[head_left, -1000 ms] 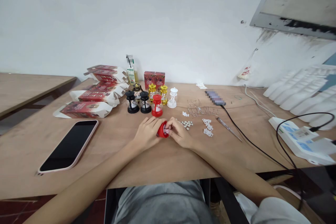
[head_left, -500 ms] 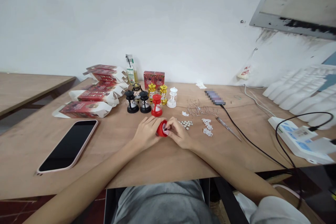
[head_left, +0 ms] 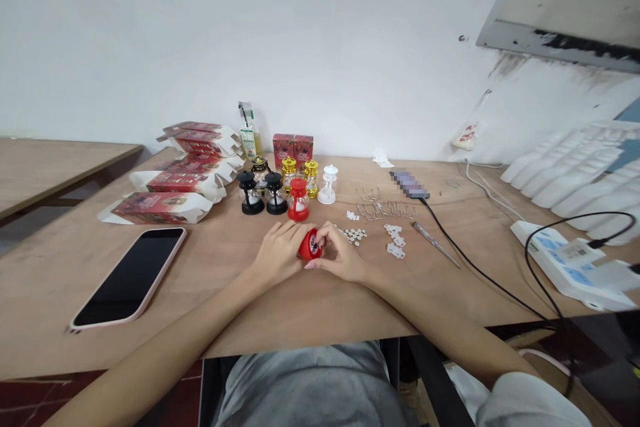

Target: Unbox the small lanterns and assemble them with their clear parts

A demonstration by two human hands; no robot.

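My left hand (head_left: 283,250) is wrapped round a small red lantern (head_left: 307,247), tilted so that its open round underside faces right. Dark and metallic parts show inside that underside. Against the rim rest the curled fingertips of my right hand (head_left: 340,255), with the thumb stretched out apart below; I see nothing held in it. Just right of the hands lie several coin cells (head_left: 355,236). Behind them stand another red lantern (head_left: 299,201), two black lanterns (head_left: 251,195), gold lanterns (head_left: 311,180) and a white lantern (head_left: 328,185).
Red cartons (head_left: 163,207) lie at the left behind a phone (head_left: 131,278). Wire handles (head_left: 383,210), white plastic pieces (head_left: 395,240) and a screwdriver (head_left: 435,244) are on the right. A black cable runs to a power strip (head_left: 570,270). Red boxes (head_left: 284,150) stand by the wall.
My right thumb has moved away from the lantern's underside and now points out below it. The lantern stays in my left hand, with more of its underside showing.
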